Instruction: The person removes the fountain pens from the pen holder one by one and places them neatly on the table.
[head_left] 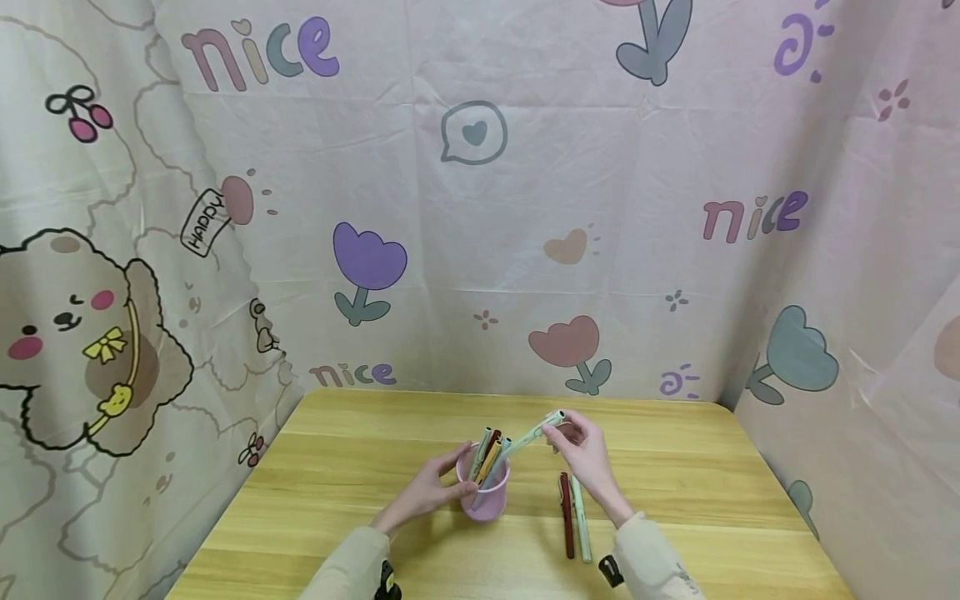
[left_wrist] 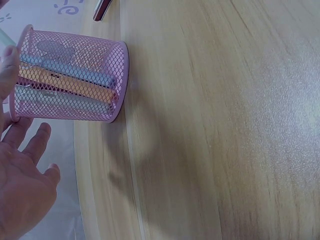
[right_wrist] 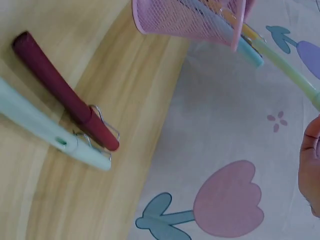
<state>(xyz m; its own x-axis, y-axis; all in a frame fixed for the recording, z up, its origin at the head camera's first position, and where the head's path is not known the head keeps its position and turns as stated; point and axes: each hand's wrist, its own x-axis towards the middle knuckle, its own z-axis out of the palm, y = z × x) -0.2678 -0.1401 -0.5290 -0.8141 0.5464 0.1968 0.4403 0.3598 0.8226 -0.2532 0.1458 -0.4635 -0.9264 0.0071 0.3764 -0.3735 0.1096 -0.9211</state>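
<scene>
A pink mesh cup (head_left: 486, 497) stands on the wooden table (head_left: 360, 467) with several pens upright in it. My left hand (head_left: 454, 477) rests against the cup's left side; in the left wrist view its fingers (left_wrist: 36, 146) lie fairly straight beside the cup (left_wrist: 75, 82) and the thumb touches the rim. My right hand (head_left: 558, 431) pinches the top end of a light green pen (head_left: 531, 437) that slants with its lower end inside the cup. A dark red pen (head_left: 567, 517) and a pale green pen (head_left: 581, 518) lie side by side on the table under my right forearm.
A printed cloth backdrop (head_left: 480, 208) closes off the table at the back and on both sides. In the right wrist view the two loose pens (right_wrist: 65, 95) lie near the table's far edge, close to the cup (right_wrist: 190, 17).
</scene>
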